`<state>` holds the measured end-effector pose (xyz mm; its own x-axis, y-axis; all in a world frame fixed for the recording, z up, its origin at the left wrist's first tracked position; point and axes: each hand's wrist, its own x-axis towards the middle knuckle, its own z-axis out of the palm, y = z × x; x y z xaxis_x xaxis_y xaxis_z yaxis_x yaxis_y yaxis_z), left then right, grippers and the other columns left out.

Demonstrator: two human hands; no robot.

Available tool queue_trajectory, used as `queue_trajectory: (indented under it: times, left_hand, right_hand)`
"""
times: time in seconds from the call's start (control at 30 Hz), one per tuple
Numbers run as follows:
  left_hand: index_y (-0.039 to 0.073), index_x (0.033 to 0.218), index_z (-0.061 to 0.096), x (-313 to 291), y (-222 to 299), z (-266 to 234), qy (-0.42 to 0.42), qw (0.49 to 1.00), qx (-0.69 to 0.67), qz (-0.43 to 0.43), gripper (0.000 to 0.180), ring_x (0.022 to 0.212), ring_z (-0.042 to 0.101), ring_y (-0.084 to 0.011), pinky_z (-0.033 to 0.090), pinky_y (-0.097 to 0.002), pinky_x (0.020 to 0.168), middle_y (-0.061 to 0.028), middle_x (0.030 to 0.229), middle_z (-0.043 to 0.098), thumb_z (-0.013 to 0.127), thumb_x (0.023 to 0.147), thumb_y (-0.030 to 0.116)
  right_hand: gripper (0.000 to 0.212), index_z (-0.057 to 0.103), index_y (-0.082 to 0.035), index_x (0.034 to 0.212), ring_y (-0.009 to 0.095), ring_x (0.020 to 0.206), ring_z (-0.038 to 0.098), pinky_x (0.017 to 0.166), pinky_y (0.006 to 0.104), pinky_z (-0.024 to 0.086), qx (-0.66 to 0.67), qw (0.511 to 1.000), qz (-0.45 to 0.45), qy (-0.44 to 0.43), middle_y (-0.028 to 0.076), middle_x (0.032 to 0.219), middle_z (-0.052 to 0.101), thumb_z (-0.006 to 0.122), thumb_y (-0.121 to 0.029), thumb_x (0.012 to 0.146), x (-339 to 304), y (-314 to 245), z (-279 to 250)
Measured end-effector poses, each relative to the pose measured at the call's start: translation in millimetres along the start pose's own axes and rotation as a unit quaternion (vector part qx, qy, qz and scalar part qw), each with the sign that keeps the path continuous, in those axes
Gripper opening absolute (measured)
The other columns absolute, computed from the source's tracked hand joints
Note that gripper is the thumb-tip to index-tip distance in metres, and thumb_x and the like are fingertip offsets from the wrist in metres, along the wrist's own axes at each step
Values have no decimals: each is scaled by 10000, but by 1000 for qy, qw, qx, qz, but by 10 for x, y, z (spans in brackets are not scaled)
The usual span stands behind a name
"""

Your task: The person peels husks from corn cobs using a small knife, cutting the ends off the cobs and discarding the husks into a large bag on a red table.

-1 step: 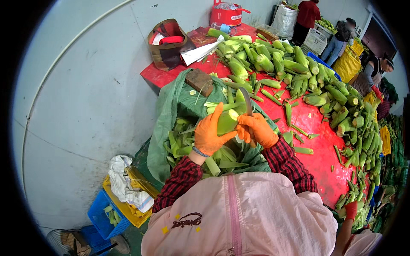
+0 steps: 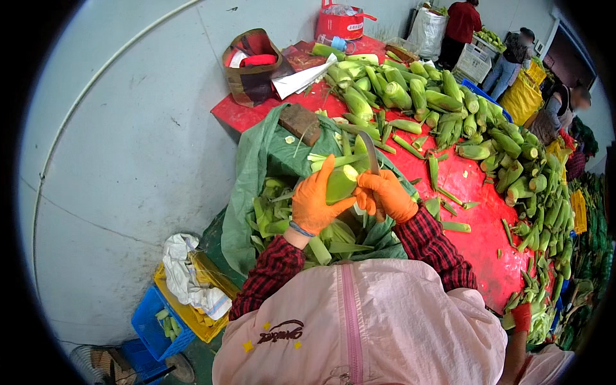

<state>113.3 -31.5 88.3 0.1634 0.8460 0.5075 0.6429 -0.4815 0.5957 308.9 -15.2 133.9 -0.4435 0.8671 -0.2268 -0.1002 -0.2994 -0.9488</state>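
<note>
My left hand (image 2: 316, 199), in an orange glove, is wrapped round a green ear of corn (image 2: 342, 185) with its pale cut end toward me. My right hand (image 2: 388, 194), gloved alike, grips a knife (image 2: 370, 154) whose curved blade stands up along the right side of the ear. The right fingers are close to the cut end, and the knife's handle is mostly hidden in the glove. Below both hands, an open green sack (image 2: 247, 173) holds cut husks and leaves (image 2: 276, 226).
A red table (image 2: 478, 247) bears a long heap of corn ears (image 2: 443, 99) and loose leaf bits. A brick-like block (image 2: 300, 124) lies at the sack's far edge, near a brown bag (image 2: 253, 80). Crates (image 2: 154, 321) stand at lower left. A co-worker's red-gloved hand (image 2: 521, 317) is at lower right.
My hands, the knife and the ear look unmoved. At lower right the co-worker's gloved hand has shifted slightly.
</note>
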Motion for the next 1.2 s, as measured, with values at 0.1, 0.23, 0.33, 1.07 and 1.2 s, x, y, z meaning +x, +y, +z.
queue_trajectory:
  times: [0.1, 0.23, 0.33, 1.07, 1.2]
  left_hand:
    - [49, 1446, 366, -37, 8, -37, 1, 1000, 5, -31, 969, 1005, 605, -349, 477, -440, 847, -169, 1128, 617, 771, 692, 503]
    - [36, 1394, 426, -125, 1, -3, 48, 994, -65, -67, 871, 967, 624, -308, 490, -401, 825, -144, 1061, 633, 786, 723, 459]
    - [34, 1318, 497, -148, 72, 51, -8, 870, -482, -100, 682, 895, 610, -234, 486, -353, 789, -82, 996, 631, 731, 819, 435]
    - [27, 1107, 606, -208, -1485, 520, 222, 652, -598, -409, 697, 812, 659, -241, 547, -379, 739, -117, 950, 680, 535, 865, 676]
    - [54, 1089, 598, -109, -1783, -128, 370, 586, -605, -391, 691, 722, 665, -271, 561, -424, 677, -123, 813, 672, 467, 881, 700]
  right_hand:
    - [272, 595, 2, 784, 154, 411, 530, 413, 251, 429, -23, 999, -7, 26, 115, 596, 610, 545, -223, 927, 19, -14, 105]
    - [252, 591, 13, 795, 161, 425, 535, 429, 257, 438, 29, 998, -50, 28, 119, 605, 609, 530, -190, 930, 105, 130, 189]
    - [234, 592, 14, 808, 164, 445, 547, 440, 260, 445, 146, 983, -110, 9, 118, 627, 619, 511, -162, 940, 167, 284, 285]
    - [203, 575, -8, 730, 163, 456, 500, 437, 284, 430, 112, 983, -97, -107, 110, 676, 571, 585, -179, 840, -154, 755, 311]
    - [246, 579, -14, 720, 168, 425, 521, 442, 296, 452, 47, 991, -119, -36, 111, 615, 573, 598, -197, 882, -461, 857, 67]
